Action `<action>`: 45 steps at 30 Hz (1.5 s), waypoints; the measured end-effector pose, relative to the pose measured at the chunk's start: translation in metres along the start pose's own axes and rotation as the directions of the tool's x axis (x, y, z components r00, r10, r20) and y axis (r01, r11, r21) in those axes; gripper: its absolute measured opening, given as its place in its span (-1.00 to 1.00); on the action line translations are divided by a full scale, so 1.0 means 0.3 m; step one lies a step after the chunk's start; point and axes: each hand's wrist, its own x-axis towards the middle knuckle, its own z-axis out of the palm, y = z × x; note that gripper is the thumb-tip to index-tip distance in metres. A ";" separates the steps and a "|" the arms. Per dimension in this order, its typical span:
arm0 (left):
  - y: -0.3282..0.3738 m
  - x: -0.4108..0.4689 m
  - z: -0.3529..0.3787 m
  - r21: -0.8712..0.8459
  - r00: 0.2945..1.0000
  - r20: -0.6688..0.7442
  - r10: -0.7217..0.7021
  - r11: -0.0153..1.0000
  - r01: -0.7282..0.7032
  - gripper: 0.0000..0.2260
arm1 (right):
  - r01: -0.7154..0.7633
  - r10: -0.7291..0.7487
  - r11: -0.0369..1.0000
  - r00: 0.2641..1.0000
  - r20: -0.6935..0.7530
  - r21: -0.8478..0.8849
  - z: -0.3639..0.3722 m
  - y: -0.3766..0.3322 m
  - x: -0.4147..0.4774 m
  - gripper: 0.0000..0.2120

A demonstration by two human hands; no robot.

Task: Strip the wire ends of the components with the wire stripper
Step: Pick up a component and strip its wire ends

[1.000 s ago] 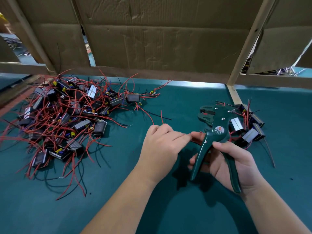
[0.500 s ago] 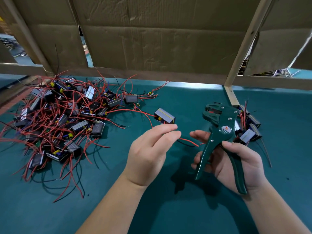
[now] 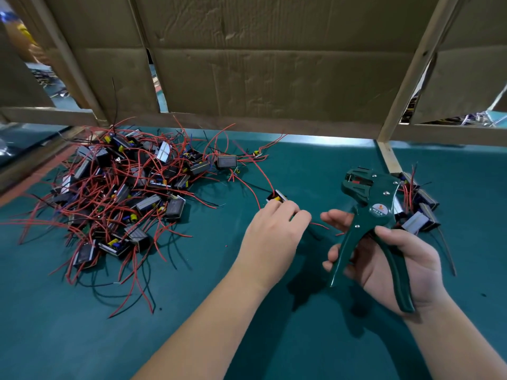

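Green-handled, the wire stripper [image 3: 375, 215] stands nearly upright in the right hand [image 3: 389, 267], which grasps it with the fingers wrapped behind one handle and the thumb laid across the other; its toothed head rises above that hand's fingertips, and the handles are spread apart. Just beside it, the left hand [image 3: 274, 234] hovers low over the teal surface [image 3: 192, 325] with its fingers curled round a small component [image 3: 277, 197], whose black and yellow body peeks out past the knuckles. A short red wire [image 3: 319, 224] pokes out from the left hand's fingertips toward the right hand, its tip lying in the gap between the two hands, apart from the stripper's head. Well to the outer side of the left hand sprawls a large pile of components [image 3: 123, 193] tangled in red and black leads. Beyond the right hand, partly hidden by the stripper, sits a smaller cluster of components [image 3: 419, 215]. A cardboard wall [image 3: 274, 64] on a wooden frame [image 3: 411, 67] stands past both hands.
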 end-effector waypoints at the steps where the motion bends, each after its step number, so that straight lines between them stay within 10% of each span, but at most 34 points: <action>1: -0.007 0.013 0.009 0.026 0.999 0.049 0.012 1.000 -0.013 -0.84 | -0.006 0.006 1.000 1.000 0.002 0.004 0.001 0.001 0.001 -0.29; 10: -0.237 0.219 -0.008 0.367 0.900 0.330 -0.286 0.917 0.157 -0.33 | 0.000 0.000 1.000 1.000 0.003 0.009 -0.004 0.000 -0.009 -0.29; 17: -0.390 0.170 -0.176 0.611 0.715 0.355 -0.603 0.728 0.311 -0.82 | 0.008 -0.008 1.000 1.000 0.002 0.013 -0.009 -0.005 -0.005 -0.30; 23: -0.440 0.027 -0.236 0.784 0.589 0.475 -0.654 0.618 0.054 -0.70 | -0.012 0.012 1.000 1.000 0.015 0.009 -0.002 0.001 -0.006 -0.30; 28: -0.447 -0.004 -0.226 0.664 0.611 0.510 -0.605 0.729 0.168 -0.87 | -0.012 0.012 1.000 1.000 0.007 0.006 0.004 0.004 -0.009 -0.30; 35: -0.436 -0.025 -0.213 0.400 0.643 0.316 -0.697 0.713 0.576 -0.50 | -0.009 0.009 1.000 1.000 0.003 0.003 0.013 0.006 -0.011 -0.29; 40: -0.415 -0.019 -0.212 0.193 0.645 0.223 -0.731 0.681 0.706 -0.79 | -0.025 0.025 1.000 1.000 -0.007 0.005 0.021 0.012 -0.018 -0.29; 45: -0.280 -0.002 -0.305 -0.192 0.877 -0.319 -0.359 0.931 0.312 -0.69 | -0.017 0.017 1.000 1.000 -0.004 0.012 0.018 0.006 -0.012 -0.29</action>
